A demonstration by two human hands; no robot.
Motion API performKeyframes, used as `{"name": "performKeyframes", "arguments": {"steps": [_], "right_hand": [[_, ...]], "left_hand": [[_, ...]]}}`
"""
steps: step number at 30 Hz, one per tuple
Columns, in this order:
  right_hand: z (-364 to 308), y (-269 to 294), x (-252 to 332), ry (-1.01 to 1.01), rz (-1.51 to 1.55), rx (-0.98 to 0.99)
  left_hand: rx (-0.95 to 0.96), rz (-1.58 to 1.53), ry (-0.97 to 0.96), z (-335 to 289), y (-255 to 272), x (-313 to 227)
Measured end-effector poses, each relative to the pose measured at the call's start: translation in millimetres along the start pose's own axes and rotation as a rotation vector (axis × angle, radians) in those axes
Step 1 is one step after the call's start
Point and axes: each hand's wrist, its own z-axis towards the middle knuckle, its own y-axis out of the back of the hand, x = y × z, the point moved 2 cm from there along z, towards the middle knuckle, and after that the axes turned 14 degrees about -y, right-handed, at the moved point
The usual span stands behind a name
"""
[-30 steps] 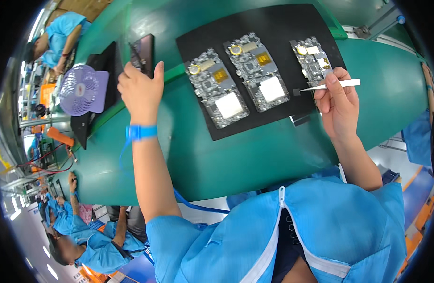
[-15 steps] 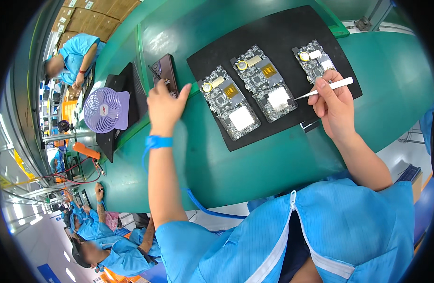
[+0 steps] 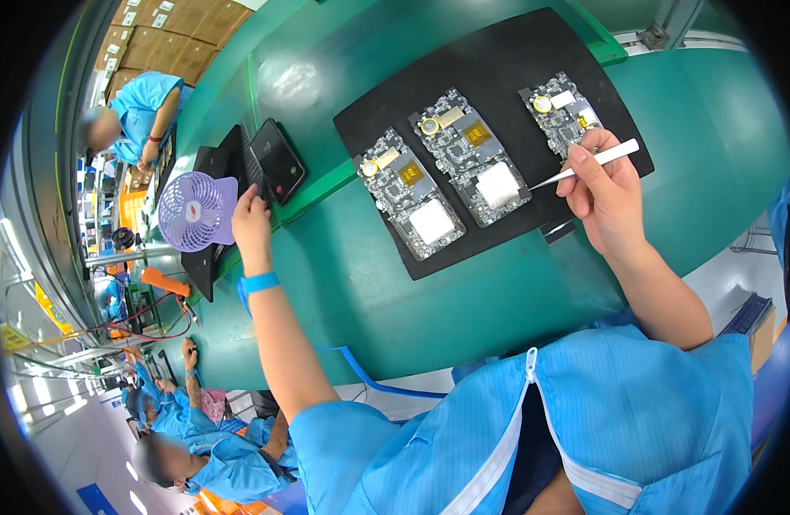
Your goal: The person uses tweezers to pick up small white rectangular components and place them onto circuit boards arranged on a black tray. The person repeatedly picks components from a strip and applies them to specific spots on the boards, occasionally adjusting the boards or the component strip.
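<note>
I see a big green table (image 3: 395, 318), with brown boxes (image 3: 167, 43) stacked beyond it between ten and eleven o'clock. A black mat (image 3: 506, 64) lies on it at one o'clock, bearing three grey boards (image 3: 396, 194) with yellow rings (image 3: 430, 126) and white patches (image 3: 498, 185). The left hand (image 3: 252, 236) is by a purple fan (image 3: 190, 211) near nine o'clock; I can't tell if it holds anything. The right hand (image 3: 602, 182) pinches white tweezers (image 3: 618, 151), their tip by the middle board's edge.

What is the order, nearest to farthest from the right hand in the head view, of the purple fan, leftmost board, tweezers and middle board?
1. Tweezers: held in the right hand.
2. Middle board: left of that hand, on the black mat.
3. Leftmost board: farther left on it.
4. Purple fan: far left, beyond the mat.
</note>
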Motion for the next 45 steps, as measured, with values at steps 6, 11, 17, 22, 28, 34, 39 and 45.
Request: {"name": "performKeyframes", "arguments": {"steps": [6, 11, 17, 22, 28, 34, 39, 45], "right_hand": [[1.3, 2.9, -2.7, -0.009, -0.023, 0.011], [2.2, 1.5, -3.1, 0.017, -0.033, 0.009], [1.8, 2.7, -2.9, 0.032, -0.024, -0.007], [1.8, 0.2, -4.3, 0.026, -0.044, -0.01], [1.2, 2.7, -3.1, 0.048, -0.032, -0.008], [2.3, -11.7, 0.3, 0.007, -0.089, -0.06], [9.4, -28.2, 1.3, -0.012, -0.193, -0.114], [18.2, -71.3, -21.7, -0.14, -0.314, -0.025]], "left_hand": [[-0.035, 0.599, -0.663, -49.1, -26.6, -28.4], [0.005, 0.706, -0.635, -53.8, -34.4, -19.5], [-0.098, 0.544, -0.639, -48.6, -27.5, -20.1], [-0.015, 0.658, -0.62, -47.4, -33.3, -14.3], [-0.061, 0.521, -0.636, -61.5, -25.3, -42.1], [0.07, 0.394, -0.757, -127.3, -36.1, -97.6], [0.227, 0.205, -1.038, -180.4, -59.6, -149.4], [0.189, 0.315, -1.14, -199.9, -83.8, -151.7]]}}
